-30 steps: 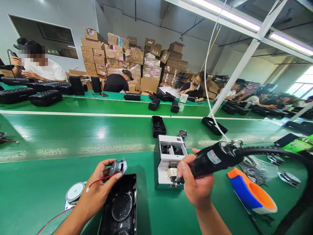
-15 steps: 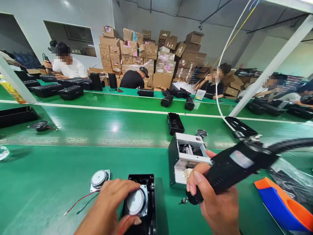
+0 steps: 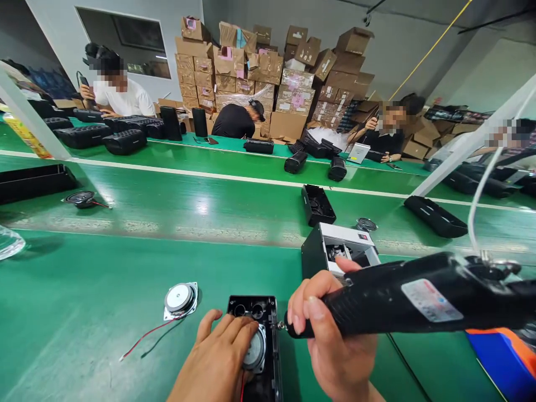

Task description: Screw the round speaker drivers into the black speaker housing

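Speaker driver (image 3: 254, 350) sat in the open black housing (image 3: 255, 312) at the near edge of the green desk (image 3: 84, 290), with the left hand (image 3: 218, 363) flat on it, fingers spread and gripping nothing. Just to its right, the right hand (image 3: 335, 340) was wrapped tight around a black electric screwdriver (image 3: 402, 301), its tip at the housing's rim. A second driver (image 3: 180, 298) lay loose to the left, a white screw feeder (image 3: 335, 248) behind.

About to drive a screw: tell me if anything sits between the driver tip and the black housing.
Nothing visible does. The driver, gripped in the right hand, has its tip at the housing edge, beside the left hand pressing the speaker.
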`<state>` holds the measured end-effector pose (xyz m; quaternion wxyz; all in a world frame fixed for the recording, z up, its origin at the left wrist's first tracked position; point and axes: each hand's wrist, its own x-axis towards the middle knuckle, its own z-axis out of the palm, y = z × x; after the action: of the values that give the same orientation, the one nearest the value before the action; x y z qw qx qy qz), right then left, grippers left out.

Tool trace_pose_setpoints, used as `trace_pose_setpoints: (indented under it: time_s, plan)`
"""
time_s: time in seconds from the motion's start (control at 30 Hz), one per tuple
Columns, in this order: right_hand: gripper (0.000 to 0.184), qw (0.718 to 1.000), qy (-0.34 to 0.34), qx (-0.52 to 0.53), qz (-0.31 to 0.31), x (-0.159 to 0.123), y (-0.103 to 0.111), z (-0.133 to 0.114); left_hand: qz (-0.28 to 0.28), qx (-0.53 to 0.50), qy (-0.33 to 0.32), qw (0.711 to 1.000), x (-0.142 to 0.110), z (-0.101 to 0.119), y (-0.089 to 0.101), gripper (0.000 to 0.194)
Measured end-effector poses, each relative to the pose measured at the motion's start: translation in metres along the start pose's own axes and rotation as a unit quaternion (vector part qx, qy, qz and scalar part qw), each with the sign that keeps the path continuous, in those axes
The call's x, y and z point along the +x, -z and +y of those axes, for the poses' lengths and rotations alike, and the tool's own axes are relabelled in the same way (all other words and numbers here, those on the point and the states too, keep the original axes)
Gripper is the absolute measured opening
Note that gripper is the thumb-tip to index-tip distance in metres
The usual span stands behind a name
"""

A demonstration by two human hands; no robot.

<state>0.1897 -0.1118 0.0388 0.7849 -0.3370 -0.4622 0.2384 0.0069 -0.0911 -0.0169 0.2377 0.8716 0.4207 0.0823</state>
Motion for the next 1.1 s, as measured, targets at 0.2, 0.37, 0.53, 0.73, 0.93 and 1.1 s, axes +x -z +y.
trace_pose_setpoints:
  time_s: [0.2,0.37,0.53,0.73,0.93,1.1]
  plan:
    - [0.038,0.997,0.007,-0.066,-0.047,-0.013,0.003,0.016,0.013,-0.029,-0.008,0.999,-0.002,-0.002,-0.006,0.088]
    - [0.051,0.994,-0.012,-0.084,-0.074,-0.023,0.017,0.028,0.020,-0.046,-0.016,0.999,-0.003,-0.003,-0.006,0.086]
    - [0.053,0.993,-0.013,-0.078,-0.084,-0.028,0.020,0.038,-0.017,-0.054,-0.020,0.998,-0.003,-0.006,-0.003,0.085]
    - [0.057,0.991,-0.026,-0.097,-0.087,-0.032,0.025,0.047,-0.003,-0.045,-0.016,0.999,-0.002,-0.003,-0.004,0.083]
    - [0.046,0.989,-0.037,-0.117,-0.088,-0.041,0.031,0.055,-0.012,-0.041,-0.016,0.999,0.000,0.005,-0.004,0.083]
    - [0.048,0.988,-0.063,-0.092,-0.107,-0.041,0.032,0.053,-0.027,-0.023,-0.016,0.999,0.003,0.009,-0.001,0.074]
